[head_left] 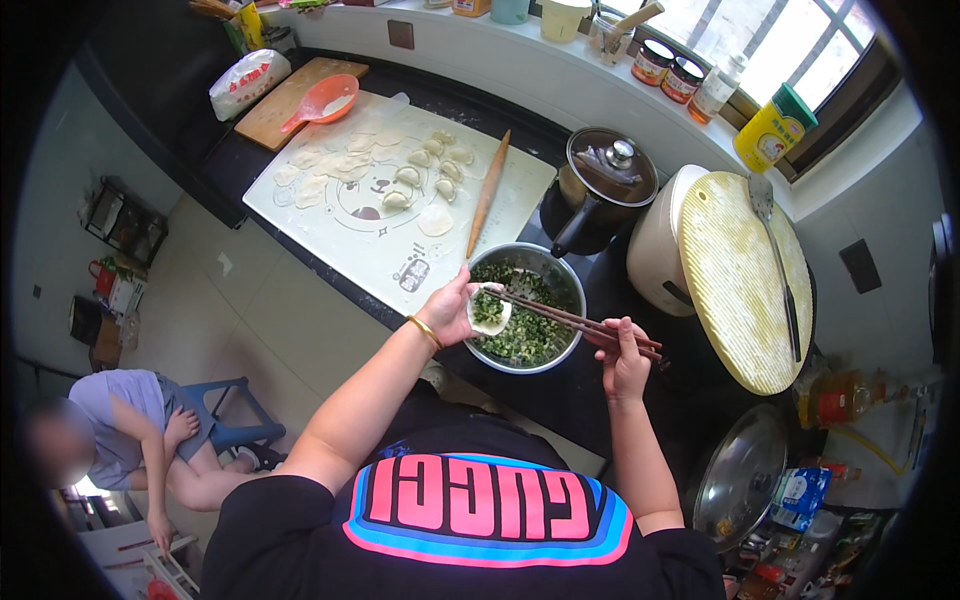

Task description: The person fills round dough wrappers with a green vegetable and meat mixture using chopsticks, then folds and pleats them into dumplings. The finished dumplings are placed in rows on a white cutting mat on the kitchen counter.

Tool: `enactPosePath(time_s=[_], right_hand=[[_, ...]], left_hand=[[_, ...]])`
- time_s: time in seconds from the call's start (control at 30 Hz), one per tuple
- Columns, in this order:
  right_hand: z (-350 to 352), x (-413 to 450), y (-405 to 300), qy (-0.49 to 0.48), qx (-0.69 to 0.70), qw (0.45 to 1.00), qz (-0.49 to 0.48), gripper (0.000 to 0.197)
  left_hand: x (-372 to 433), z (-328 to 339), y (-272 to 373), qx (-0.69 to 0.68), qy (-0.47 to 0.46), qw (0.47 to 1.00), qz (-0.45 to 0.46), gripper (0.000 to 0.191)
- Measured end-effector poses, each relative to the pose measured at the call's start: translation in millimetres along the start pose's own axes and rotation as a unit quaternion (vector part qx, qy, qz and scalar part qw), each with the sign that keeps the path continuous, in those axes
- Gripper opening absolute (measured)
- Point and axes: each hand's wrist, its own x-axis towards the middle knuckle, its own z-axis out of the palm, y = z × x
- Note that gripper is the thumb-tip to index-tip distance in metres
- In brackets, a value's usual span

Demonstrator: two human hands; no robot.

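Observation:
My left hand (448, 306) holds a round dumpling wrapper (491, 321) with chopped green filling (488, 307) on it, at the left rim of a metal bowl (577, 279). Wooden chopsticks (577, 321) are gripped in my right hand (624, 358), right of the bowl, and their tips reach the filling on the wrapper. More chopped green filling (525, 346) lies in the bowl. On the white pastry mat (315, 232) sit several folded dumplings (409, 177), a group of flat wrappers (352, 161), one separate wrapper (436, 220) and a tapered wooden rolling pin (489, 193).
An orange scoop (330, 100) with flour rests partly over a wooden board (259, 120). A lidded pot (611, 172) and a rice cooker (656, 244) topped by a ridged yellow tray (742, 300) stand right. Jars (651, 63) line the sill. A person (142, 431) sits at left.

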Motion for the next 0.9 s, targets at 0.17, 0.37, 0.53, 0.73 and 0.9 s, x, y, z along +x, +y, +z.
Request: enactPosePath(time_s=[0.17, 0.37, 0.53, 0.73, 0.9], right_hand=[[-9.7, 5.8, 5.8, -0.009, -0.009, 0.999, 0.042, 0.019], [-5.5, 6.9, 1.4, -0.044, -0.027, 0.997, 0.050, 0.024], [-8.2, 12.4, -1.7, -0.048, 0.000, 0.998, 0.046, 0.024], [-13.2, 17.7, 3.7, -0.037, -0.025, 0.998, 0.046, 0.023], [-14.7, 18.0, -0.6, -0.015, -0.010, 0.999, 0.050, 0.027]], left_hand=[[0.4, -3.5, 0.0, 0.010, -0.017, 1.000, 0.003, 0.068], [-1.9, 4.1, -0.4, 0.002, -0.015, 1.000, -0.001, 0.069], [-1.7, -4.0, 0.8, -0.011, -0.046, 0.999, -0.005, 0.070], [-2.2, -3.2, 0.6, -0.003, -0.048, 0.999, -0.016, 0.071], [-4.7, 2.3, 1.3, -0.011, -0.048, 0.999, -0.013, 0.070]])
